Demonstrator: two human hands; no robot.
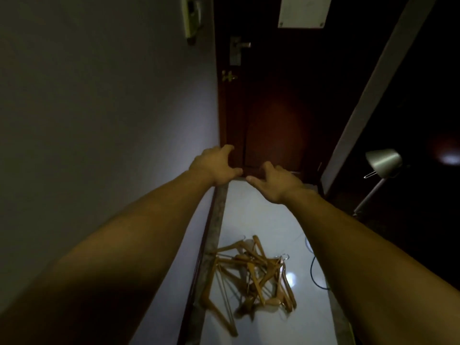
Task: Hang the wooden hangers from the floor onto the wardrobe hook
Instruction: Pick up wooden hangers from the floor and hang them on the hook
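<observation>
Dim corridor: glossy white tiled floor, pale grey wall on the left, dark reddish-brown wooden door at the far end with a metal lever handle and a white notice plate higher up.

Tangled heap of light-brown wooden clothes hangers with metal hooks lies on the floor, close to the grey skirting strip along the left wall. Nothing touches it.

Both bare arms reach forward, well above the heap. Left hand and right hand are near each other but apart, fingers spread and slightly bent, holding nothing.

Right side: floor lamp with a silver cone-shaped metal shade. Thin dark cable lies on the floor just right of the hangers.
</observation>
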